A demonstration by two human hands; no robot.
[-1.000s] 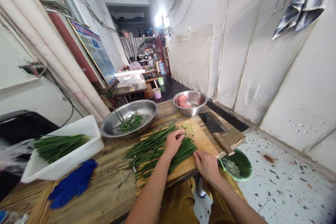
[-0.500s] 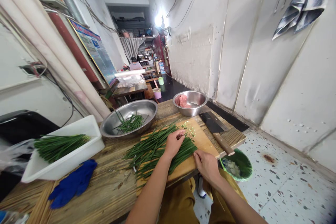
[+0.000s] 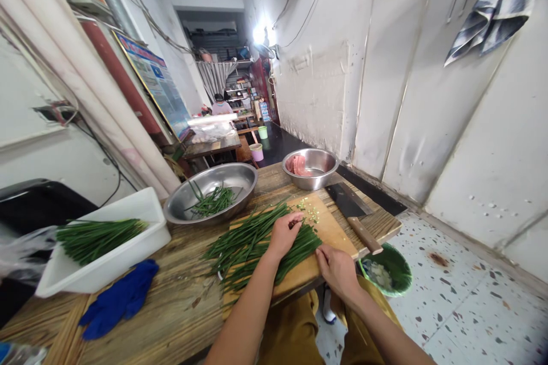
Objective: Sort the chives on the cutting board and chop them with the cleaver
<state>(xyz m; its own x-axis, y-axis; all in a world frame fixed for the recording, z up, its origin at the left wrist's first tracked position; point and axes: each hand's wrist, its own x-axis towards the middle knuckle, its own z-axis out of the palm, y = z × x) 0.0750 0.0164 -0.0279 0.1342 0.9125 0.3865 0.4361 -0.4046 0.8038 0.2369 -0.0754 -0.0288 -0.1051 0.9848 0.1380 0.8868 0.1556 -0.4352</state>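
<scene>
A bundle of long green chives [image 3: 244, 242] lies across a wooden cutting board [image 3: 331, 231] on the wooden table. My left hand [image 3: 283, 234] presses on the bundle near its cut end, fingers curled over the stalks. My right hand [image 3: 338, 269] rests at the board's near edge beside the chive ends, fingers bent, with nothing visible in it. A cleaver [image 3: 351, 208] with a wooden handle lies on the table just right of the board, apart from both hands. A few chopped green bits [image 3: 311, 211] sit on the board's far side.
A steel bowl [image 3: 209, 185] holds some chives; a smaller steel bowl [image 3: 310, 166] holds pink meat. A white tray [image 3: 107, 248] of chives and blue gloves [image 3: 117, 299] lie to the left. A green basket [image 3: 387, 275] sits on the floor. A person sits far down the corridor.
My left hand's fingers have shifted slightly on the chives. Nothing else has moved.
</scene>
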